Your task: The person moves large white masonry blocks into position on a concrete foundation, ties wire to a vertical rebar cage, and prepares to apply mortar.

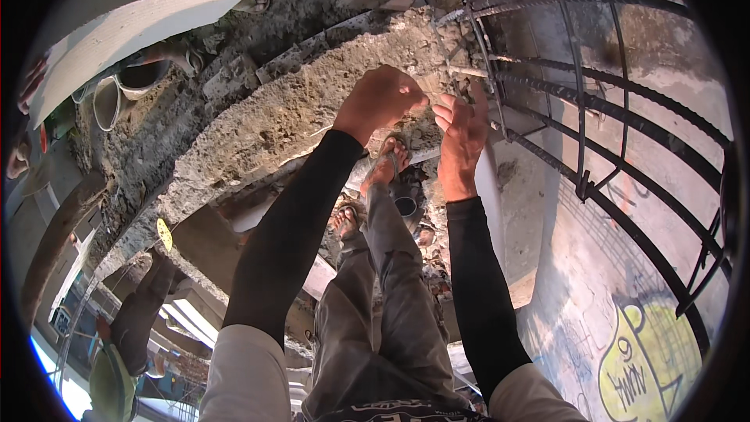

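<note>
My left hand (381, 103) is closed in a loose fist over the rough concrete beam (266, 121), its fingertips turned toward my other hand. Close beside it, my right hand (461, 139) has its fingers curled in, with one finger pointing up. Whatever lies between the fingertips of either hand is too small to make out. Just right of my right hand begins a cage of dark ribbed steel bars (617, 113), tied by square stirrups (580, 70). Some thin bar ends (467, 70) stick out of the broken concrete beside the cage.
Below my hands, my sandalled foot (397, 152) stands by the beam among rubble. A painted wall (578, 289) rises on the right. At upper left are a pale slab (148, 27) and buckets (117, 98). Another person (141, 320) is at lower left.
</note>
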